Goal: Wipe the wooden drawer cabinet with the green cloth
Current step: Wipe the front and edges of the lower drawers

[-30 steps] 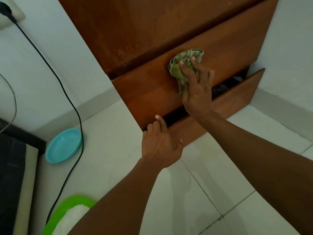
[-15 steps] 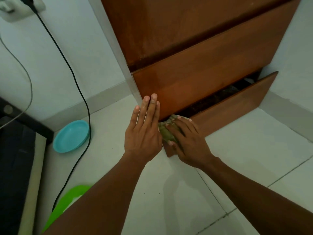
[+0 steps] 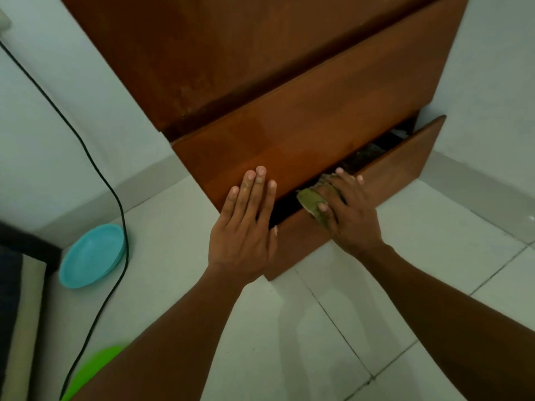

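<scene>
While the left hand [image 3: 246, 227] lies flat, fingers straight and together, on the middle drawer front of the wooden drawer cabinet [image 3: 289, 82], the right hand [image 3: 351, 214] presses the green cloth [image 3: 311, 202] against the open bottom drawer's top edge. Cloth is crumpled, olive-green — mostly covered by the fingers. Versus half a second ago: cloth and right hand sit further right along that edge — left hand's pose unchanged.

A pale tiled floor [image 3: 333, 328] carries a wooden drawer cabinet [image 3: 289, 82] standing against the wall. To its left, a turquoise dish [image 3: 92, 256] lies on the tiles near the skirting, a black cable [image 3: 121, 215] trailing past it toward a bright green plate [image 3: 95, 366] at the lower edge.
</scene>
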{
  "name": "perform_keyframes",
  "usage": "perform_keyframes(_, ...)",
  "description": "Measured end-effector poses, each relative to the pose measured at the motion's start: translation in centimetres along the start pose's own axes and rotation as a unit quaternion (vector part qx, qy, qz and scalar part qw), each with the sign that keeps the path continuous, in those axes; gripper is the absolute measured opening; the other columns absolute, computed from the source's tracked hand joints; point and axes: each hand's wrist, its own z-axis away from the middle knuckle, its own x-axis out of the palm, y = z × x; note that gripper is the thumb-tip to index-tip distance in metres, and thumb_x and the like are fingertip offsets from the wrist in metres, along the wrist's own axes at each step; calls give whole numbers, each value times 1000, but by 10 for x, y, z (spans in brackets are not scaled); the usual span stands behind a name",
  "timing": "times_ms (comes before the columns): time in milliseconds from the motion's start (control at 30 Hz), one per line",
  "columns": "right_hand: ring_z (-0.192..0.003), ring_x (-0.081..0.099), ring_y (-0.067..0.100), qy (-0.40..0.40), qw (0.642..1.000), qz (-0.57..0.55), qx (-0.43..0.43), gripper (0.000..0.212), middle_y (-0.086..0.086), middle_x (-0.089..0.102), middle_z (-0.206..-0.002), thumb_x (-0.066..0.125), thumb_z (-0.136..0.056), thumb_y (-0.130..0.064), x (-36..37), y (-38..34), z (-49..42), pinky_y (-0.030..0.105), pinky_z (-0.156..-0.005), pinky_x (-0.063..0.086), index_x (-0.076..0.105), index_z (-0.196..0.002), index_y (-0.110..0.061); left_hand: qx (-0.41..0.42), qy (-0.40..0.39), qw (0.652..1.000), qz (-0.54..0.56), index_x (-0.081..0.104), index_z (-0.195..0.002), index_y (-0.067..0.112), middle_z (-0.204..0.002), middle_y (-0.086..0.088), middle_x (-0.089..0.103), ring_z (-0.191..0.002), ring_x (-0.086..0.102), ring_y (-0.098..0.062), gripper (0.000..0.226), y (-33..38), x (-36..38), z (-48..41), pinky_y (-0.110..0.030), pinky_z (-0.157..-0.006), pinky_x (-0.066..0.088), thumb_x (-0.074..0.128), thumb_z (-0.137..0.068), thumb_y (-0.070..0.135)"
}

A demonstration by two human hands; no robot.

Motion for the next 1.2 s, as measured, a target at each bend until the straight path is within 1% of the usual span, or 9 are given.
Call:
perform_keyframes(400,-155,24,28,26,992,-8,125,43,9,45,-157,37,-108,-33,-16,105,-21,53,-124,23,55,-144,-17,127,-15,990,-58,-5,-158,0,-168,-16,-12,-156,-13,-25,78,49,-14,-145,-42,-126,-8,19,-103,50)
perform_keyframes(567,-154,27,29,69,987,-24,146,42,11,47,-154,39,-109,-29,-23,155,-38,55,-120,32,56,-143,-12,185,1,974,-135,-17,-155,-1,-164,-19,-25,-153,-23,-28,82,71,-27,-214,-46,-124,-14,13,-100,52)
perform_keyframes(700,-151,33,30,114,976,-1,183,39,14,51,-151,40,-108,-24,-27,192,-49,47,-121,36,60,-138,-8,227,6,958,-174,-24,-152,-2,-160,-22,-32,-150,-29,-31,81,69,-35,-234,-47,-121,-20,9,-100,51)
perform_keyframes(867,-126,55,38,171,964,44,201,31,20,66,-126,46,-104,-15,-26,201,-69,42,-113,41,68,-120,0,248,13,947,-206,-28,-148,-8,-158,-28,-33,-150,-28,-36,80,69,-33,-237,-49,-121,-20,6,-100,46)
perform_keyframes(933,-106,59,40,264,902,-19,342,31,23,67,-107,42,-102,-14,-25,184,-75,42,-97,46,67,-106,3,249,21,945,-212,-28,-147,-9,-158,-29,-31,-151,-26,-37,78,72,-33,-238,-50,-122,-17,7,-101,44)
perform_keyframes(1033,-94,64,40,450,657,-112,595,49,22,68,-99,31,-102,-33,-30,139,-57,45,-85,51,66,-101,1,251,21,939,-232,-28,-148,-8,-159,-28,-30,-151,-25,-38,73,72,-34,-237,-50,-124,-11,4,-102,39)
perform_keyframes(1067,-93,65,37,452,616,-129,632,54,19,69,-99,29,-101,-40,-28,113,-43,45,-85,52,66,-104,-1,254,18,938,-234,-26,-148,-8,-160,-28,-29,-151,-24,-37,71,72,-35,-237,-50,-125,-10,3,-102,36)
perform_keyframes(1133,-89,65,27,424,615,-178,641,53,8,68,-97,29,-101,-49,-18,47,-18,47,-85,53,65,-106,-10,267,17,935,-233,-22,-151,-7,-162,-26,-24,-152,-21,-36,66,68,-33,-236,-49,-125,-10,0,-102,31)
perform_keyframes(1200,-99,66,18,372,648,-253,614,48,-1,69,-106,30,-101,-54,3,-23,-8,48,-90,54,65,-114,-24,277,7,932,-234,-17,-153,-6,-164,-25,-21,-153,-19,-35,63,62,-30,-230,-49,-125,-10,-6,-99,26)
